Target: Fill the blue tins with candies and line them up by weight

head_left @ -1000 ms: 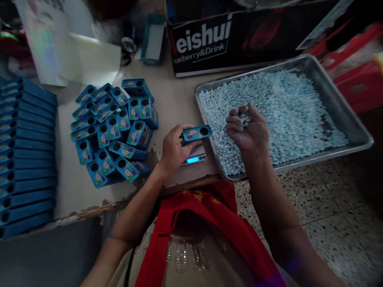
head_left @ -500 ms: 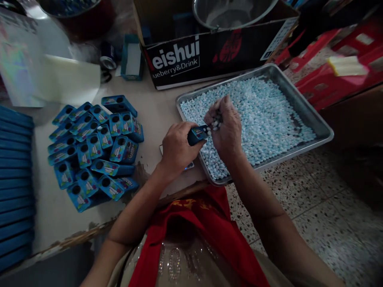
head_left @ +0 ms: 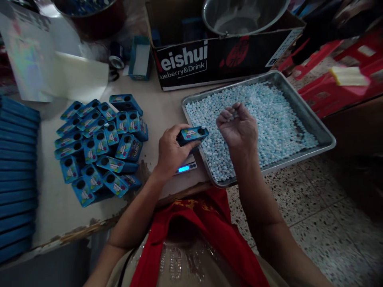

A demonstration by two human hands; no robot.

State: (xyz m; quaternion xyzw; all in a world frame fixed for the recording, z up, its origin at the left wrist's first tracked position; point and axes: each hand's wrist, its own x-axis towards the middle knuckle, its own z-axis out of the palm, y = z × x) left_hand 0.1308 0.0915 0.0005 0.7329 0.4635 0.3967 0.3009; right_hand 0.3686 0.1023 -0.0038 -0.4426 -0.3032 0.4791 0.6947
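In my left hand [head_left: 172, 149] is a small blue printed box [head_left: 194, 134], fingers wrapped round its far end. The box's end with the dark round hole points right, toward the metal tray [head_left: 324, 137]. Above the tray, my right hand [head_left: 237, 125] is turned palm up with curled fingers, and a few pale candies [head_left: 231, 116] show in them. Small light blue and white candies [head_left: 269, 119] cover most of the tray. Partly hidden under my left hand is a small digital scale [head_left: 191, 162] with its display lit blue.
Many similar blue boxes [head_left: 97, 147] stand clustered on the table to the left, holes upward. Beyond them lies a stack of blue boxes [head_left: 18, 179]. A black carton [head_left: 185, 65] holding a metal bowl [head_left: 245, 30] stands behind the tray. Red stools [head_left: 326, 93] are at right.
My right hand has drawn back rightward from the box and holds fewer candies. The box has turned flatter in my left hand, and the scale's lit display has come into view.
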